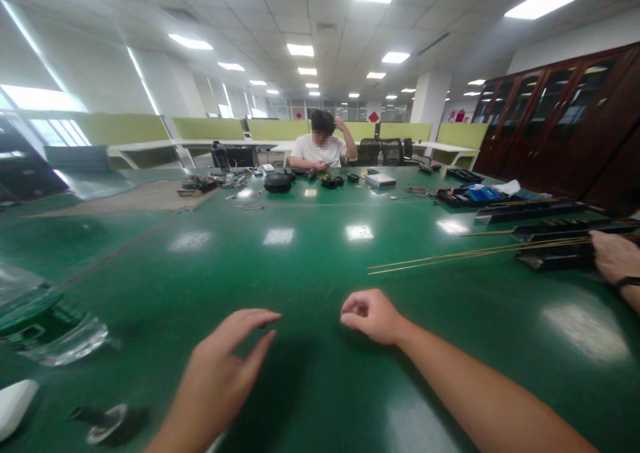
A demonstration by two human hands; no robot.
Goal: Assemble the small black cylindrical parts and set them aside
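My left hand (220,366) hovers over the green tabletop (300,260), thumb and fingers apart with nothing visible between them. To its right, my right hand (374,316) has its fingers curled round toward the thumb; whether something small sits inside the curl is hidden. Closest on the left side lie a dark stemmed piece with a round pale base (107,423) and a white rounded object (15,406), cut off by the frame edge. A clear water bottle with a green label (45,320) is behind them, blurred.
At right, another person's hand (615,256) is by thin brass-coloured rods (480,250) and black channel-shaped pieces (555,256). A seated person (323,146) is across the table. A black case (279,181), a white box (381,180) and a tool tray (470,196) lie toward the far side.
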